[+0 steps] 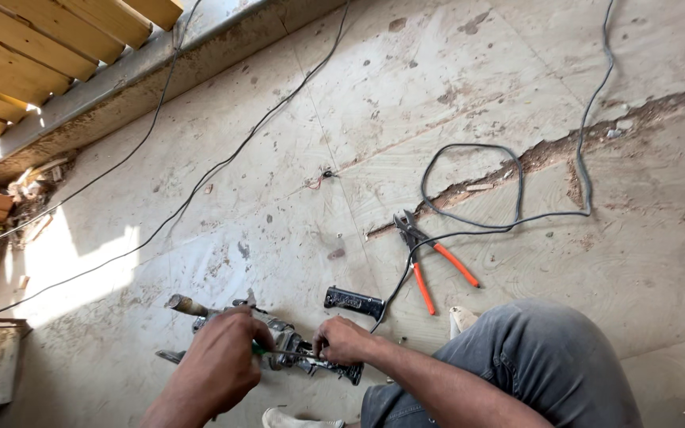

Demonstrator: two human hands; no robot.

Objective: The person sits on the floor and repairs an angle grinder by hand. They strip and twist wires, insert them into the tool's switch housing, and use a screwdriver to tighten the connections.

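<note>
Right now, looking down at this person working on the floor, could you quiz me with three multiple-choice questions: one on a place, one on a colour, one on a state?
1. Where do the pliers lie?
A. on the wooden planks
B. on the floor, right of the hands
C. in the right hand

2. What colour are the pliers' handles?
A. orange
B. blue
C. green

3. What is the left hand doing?
A. resting empty on the knee
B. lifting the grey cable
C. gripping a green-handled screwdriver at the power tool

Answers:
1 B, they rest on the floor beside the grey cable.
2 A, both handles show orange.
3 C, its fingers wrap the screwdriver while the right hand steadies the tool.
</note>
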